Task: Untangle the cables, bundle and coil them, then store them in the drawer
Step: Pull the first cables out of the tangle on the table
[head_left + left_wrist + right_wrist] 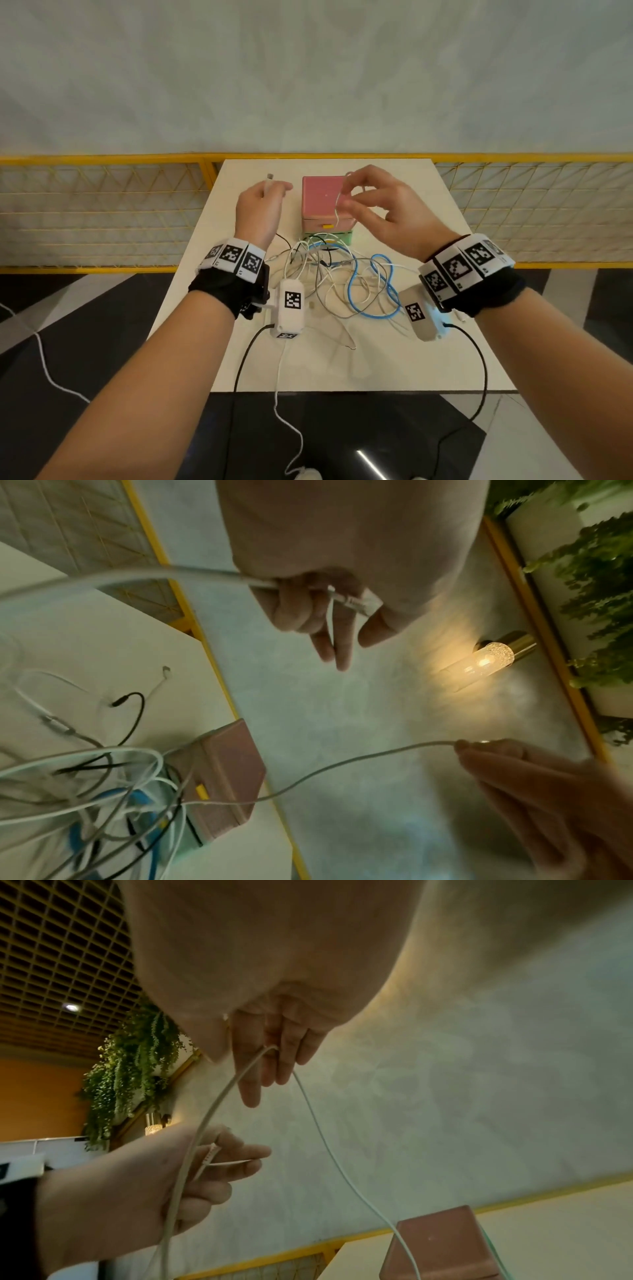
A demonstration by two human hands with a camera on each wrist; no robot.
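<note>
On the white table [428, 359] lies a tangle of white, blue, black and grey cables [337, 274], just in front of a small pink drawer box [320, 197] stacked on a green one [344, 237]. Both hands are raised above the tangle. My left hand [274, 187] grips the plug end of a white cable [205, 573], and its metal connector [269, 177] sticks out past the fingers. My right hand [346, 200] pinches a thin white cable [337, 209] between thumb and fingertips. From that pinch the cable hangs in a loop down to the tangle [85, 804].
A yellow mesh fence [102, 212] runs behind and beside the table, with a pale wall beyond it. Black and white leads [279, 394] from the wrist cameras trail over the table's near edge. A lit wall lamp [486, 661] and hanging plants [133, 1069] are off to the side.
</note>
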